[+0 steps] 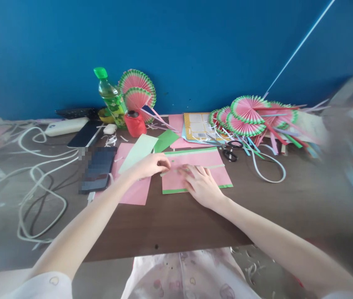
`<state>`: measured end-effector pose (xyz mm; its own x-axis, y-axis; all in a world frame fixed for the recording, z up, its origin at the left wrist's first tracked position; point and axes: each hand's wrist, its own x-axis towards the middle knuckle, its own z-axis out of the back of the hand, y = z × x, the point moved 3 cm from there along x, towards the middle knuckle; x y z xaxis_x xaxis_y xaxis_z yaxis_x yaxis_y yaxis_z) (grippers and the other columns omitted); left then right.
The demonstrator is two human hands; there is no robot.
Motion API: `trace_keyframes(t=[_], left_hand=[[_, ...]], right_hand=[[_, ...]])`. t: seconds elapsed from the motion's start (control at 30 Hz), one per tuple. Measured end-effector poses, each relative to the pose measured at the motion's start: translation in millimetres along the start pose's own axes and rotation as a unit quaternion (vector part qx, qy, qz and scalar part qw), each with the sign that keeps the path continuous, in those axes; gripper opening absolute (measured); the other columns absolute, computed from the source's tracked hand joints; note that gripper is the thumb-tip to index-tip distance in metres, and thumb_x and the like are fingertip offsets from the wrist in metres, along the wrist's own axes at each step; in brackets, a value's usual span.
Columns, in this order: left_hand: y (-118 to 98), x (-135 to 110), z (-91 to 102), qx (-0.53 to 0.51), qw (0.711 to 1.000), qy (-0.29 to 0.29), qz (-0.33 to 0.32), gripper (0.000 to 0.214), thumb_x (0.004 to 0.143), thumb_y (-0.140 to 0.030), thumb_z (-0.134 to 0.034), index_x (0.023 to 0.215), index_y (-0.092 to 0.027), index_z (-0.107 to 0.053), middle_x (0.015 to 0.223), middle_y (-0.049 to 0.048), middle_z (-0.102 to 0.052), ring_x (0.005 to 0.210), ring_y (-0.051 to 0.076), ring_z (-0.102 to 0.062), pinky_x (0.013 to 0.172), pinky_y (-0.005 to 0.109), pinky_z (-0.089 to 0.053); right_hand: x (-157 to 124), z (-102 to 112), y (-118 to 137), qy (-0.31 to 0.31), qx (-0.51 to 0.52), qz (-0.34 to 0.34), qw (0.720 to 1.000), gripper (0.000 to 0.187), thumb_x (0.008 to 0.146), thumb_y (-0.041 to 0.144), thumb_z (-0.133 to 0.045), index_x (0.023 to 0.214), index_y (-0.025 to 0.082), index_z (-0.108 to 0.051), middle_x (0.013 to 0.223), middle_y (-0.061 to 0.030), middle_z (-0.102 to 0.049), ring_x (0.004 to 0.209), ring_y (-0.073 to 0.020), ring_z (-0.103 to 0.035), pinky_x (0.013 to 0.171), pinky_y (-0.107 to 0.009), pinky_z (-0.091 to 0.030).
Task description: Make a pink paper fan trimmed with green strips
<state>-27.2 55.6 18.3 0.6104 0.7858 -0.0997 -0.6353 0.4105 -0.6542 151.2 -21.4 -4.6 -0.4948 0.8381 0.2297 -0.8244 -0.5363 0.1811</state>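
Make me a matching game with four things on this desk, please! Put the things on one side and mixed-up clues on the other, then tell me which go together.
Things:
1. bottle
2. scissors
3. paper fans
4. right hand

Clues:
A. resting on the pink sheet with green edges
B. pink and green, folded in pleats
C. has a green cap
D. has black handles

Pairs: 1-C, 2-D, 3-B, 4-A

Pink sheet, green edge strips; pleated fans pink, green-white rims; wall blue.
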Motion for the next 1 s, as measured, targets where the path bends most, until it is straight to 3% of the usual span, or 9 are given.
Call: trace_keyframes(t=[0.27, 0.5, 1.0], left_hand=[[-1, 19, 0.3, 0.039, 0.998, 0.042, 0.011, 0.004, 0.066, -0.021, -0.056, 0.066, -0.017, -0.057, 0.074, -0.0009, -0.056, 0.064, 0.011, -0.05, 0.059, 0.023, -0.038], [-15, 22, 7.6, 0.058, 0.995, 0.066, 0.036, 0.003, 0.065, -0.018, -0.056, 0.062, -0.017, -0.054, 0.065, -0.0022, -0.055, 0.052, 0.009, -0.045, 0.048, 0.022, -0.032], [-13, 20, 7.1, 0.054, 0.996, 0.057, 0.032, 0.003, 0.065, -0.019, -0.055, 0.063, -0.017, -0.056, 0.072, -0.0015, -0.056, 0.055, 0.008, -0.046, 0.049, 0.021, -0.033]], right_hand=[[0, -1, 0, 0.008, -0.005, 0.003, 1.0, 0.042, 0.094, 0.029, -0.031, 0.133, 0.03, -0.044, 0.13, -0.0066, -0.049, 0.104, -0.0247, -0.043, 0.082, -0.039, -0.036], [0, 0, 0, 0.008, -0.003, 0.002, 1.0, 0.042, 0.094, 0.029, -0.031, 0.134, 0.031, -0.043, 0.13, -0.0065, -0.048, 0.104, -0.0248, -0.043, 0.082, -0.039, -0.036], [-1, -1, 0, 0.008, -0.008, 0.002, 1.0, 0.042, 0.094, 0.029, -0.031, 0.134, 0.032, -0.043, 0.13, -0.0066, -0.048, 0.105, -0.0251, -0.041, 0.083, -0.038, -0.036]])
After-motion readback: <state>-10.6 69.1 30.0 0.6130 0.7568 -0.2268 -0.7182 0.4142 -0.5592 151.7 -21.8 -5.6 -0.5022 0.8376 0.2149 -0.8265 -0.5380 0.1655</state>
